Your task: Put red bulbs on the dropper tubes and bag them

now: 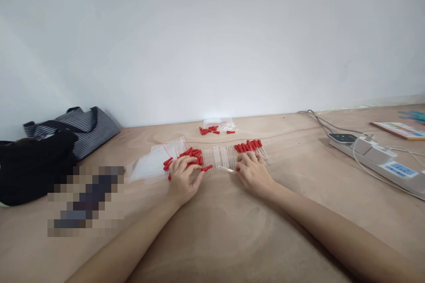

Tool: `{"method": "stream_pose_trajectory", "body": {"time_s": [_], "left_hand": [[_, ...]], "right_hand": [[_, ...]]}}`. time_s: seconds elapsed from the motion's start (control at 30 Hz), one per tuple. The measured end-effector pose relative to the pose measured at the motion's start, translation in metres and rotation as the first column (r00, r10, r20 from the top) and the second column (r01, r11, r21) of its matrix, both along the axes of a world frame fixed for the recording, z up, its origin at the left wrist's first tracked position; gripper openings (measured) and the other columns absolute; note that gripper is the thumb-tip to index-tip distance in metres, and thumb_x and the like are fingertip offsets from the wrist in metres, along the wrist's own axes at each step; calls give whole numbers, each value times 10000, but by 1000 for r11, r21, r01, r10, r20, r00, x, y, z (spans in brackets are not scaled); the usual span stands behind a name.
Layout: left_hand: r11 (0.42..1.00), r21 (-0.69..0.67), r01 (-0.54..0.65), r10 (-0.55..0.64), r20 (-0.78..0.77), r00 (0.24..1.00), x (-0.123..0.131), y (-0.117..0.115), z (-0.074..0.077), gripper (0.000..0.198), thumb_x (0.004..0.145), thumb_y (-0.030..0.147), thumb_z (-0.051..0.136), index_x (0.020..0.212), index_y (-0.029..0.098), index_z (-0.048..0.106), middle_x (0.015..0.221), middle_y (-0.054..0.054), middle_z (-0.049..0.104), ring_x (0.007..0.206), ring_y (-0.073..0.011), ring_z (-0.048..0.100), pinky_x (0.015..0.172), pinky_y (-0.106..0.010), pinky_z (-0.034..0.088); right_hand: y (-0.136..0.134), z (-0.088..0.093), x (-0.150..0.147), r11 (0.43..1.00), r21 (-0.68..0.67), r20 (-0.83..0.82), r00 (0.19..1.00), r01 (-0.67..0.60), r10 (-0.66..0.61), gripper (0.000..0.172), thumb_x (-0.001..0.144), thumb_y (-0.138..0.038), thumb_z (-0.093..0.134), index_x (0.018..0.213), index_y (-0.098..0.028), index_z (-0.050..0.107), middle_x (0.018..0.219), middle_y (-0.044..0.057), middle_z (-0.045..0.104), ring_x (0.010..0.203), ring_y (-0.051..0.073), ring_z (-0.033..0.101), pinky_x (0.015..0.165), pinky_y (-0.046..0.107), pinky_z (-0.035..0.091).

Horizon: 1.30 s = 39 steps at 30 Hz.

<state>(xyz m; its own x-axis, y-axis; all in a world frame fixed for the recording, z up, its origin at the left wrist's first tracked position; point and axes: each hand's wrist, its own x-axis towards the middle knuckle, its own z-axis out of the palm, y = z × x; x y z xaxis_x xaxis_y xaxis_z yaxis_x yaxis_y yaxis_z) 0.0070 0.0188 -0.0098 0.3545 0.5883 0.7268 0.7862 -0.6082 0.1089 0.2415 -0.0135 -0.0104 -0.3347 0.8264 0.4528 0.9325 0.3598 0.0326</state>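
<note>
Between thumb and fingers, my left hand [184,180] pinches a red rubber dropper bulb [207,168], its narrow end pointing right. More red bulbs [191,152] lie heaped behind that hand. My right hand [251,171] is closed on one end of a thin clear dropper tube [227,169], which points left toward the bulb; a small gap separates them. A row of clear tubes [217,157] lies side by side just beyond both hands. Behind my right hand, several droppers with red bulbs fitted [248,145] lie together, partly hidden by the fingers.
Clear zip bags [151,163] lie left of the heap. Near the wall are another bag [217,122], loose bulbs [207,130] and tubes. A power strip [392,159] with cables sits right, beside a colourful board [400,129]. A striped bag [99,126] and black cloth [36,168] lie left.
</note>
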Motion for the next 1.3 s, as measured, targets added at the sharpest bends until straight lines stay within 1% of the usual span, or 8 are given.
{"method": "stream_pose_trajectory", "body": {"time_s": [0.07, 0.13, 0.33, 0.43, 0.53, 0.7, 0.83, 1.3], "left_hand": [[991, -82, 103, -108, -68, 992, -4, -12, 1, 112, 754, 284, 525, 731, 215, 611, 927, -42, 611, 970, -218, 502, 864, -397, 326], [978, -152, 144, -162, -112, 980, -6, -21, 2, 108, 751, 279, 521, 728, 216, 606, 907, -38, 612, 943, -215, 510, 843, -396, 335], [958, -252, 133, -176, -158, 972, -6, -25, 2, 166, 731, 324, 544, 835, 222, 623, 958, -53, 605, 958, -233, 499, 835, -415, 335], [954, -267, 134, -187, -185, 965, -4, -23, 0, 245, 737, 367, 552, 933, 243, 634, 1022, -56, 600, 1001, -250, 480, 854, -433, 318], [951, -271, 149, -206, -196, 959, -1, -20, -2, 208, 757, 361, 543, 900, 267, 661, 1012, -45, 616, 991, -248, 488, 838, -433, 320], [951, -248, 183, -224, -149, 963, 7, -17, -4, 169, 792, 310, 526, 884, 278, 664, 916, -26, 644, 924, -211, 514, 823, -410, 297], [956, -258, 142, -174, -105, 979, 10, -16, -4, 183, 817, 274, 500, 934, 276, 641, 817, -13, 662, 835, -185, 539, 796, -404, 267], [952, -282, 120, -145, -68, 987, 10, -19, -2, 206, 842, 293, 440, 928, 265, 625, 773, -14, 658, 800, -179, 545, 828, -417, 219]], "right_hand": [[-5, -5, 6, 997, 2, -11, 997, -81, 81, 150, 804, -268, 488, 765, -180, 602, 994, 72, 532, 972, 217, 375, 802, 366, 233], [-8, -9, 10, 991, -5, -32, 991, -132, 131, 144, 797, -281, 508, 748, -186, 604, 992, 64, 534, 981, 216, 377, 814, 370, 230], [-7, -6, 11, 980, -82, -116, 978, -182, 172, 141, 770, -331, 550, 742, -212, 620, 964, 50, 546, 934, 199, 417, 806, 372, 239], [-8, -4, 6, 973, -108, -189, 965, -204, 182, 183, 774, -385, 537, 841, -248, 637, 1011, 51, 549, 956, 205, 418, 793, 370, 246], [-7, -8, 0, 970, -108, -234, 954, -216, 186, 208, 789, -407, 514, 900, -288, 644, 1053, 43, 552, 981, 208, 414, 789, 374, 245], [-4, -19, -9, 976, -57, -319, 930, -211, 182, 157, 805, -308, 516, 762, -276, 664, 1007, 10, 581, 957, 182, 432, 798, 372, 231], [-6, -21, -11, 990, 11, -359, 923, -142, 137, 135, 803, -243, 512, 756, -221, 637, 972, 33, 588, 943, 177, 441, 795, 358, 233], [-11, -18, -21, 982, 128, -311, 935, -136, 170, 133, 810, -254, 480, 755, -207, 592, 929, 26, 595, 947, 173, 453, 856, 366, 190]]}}
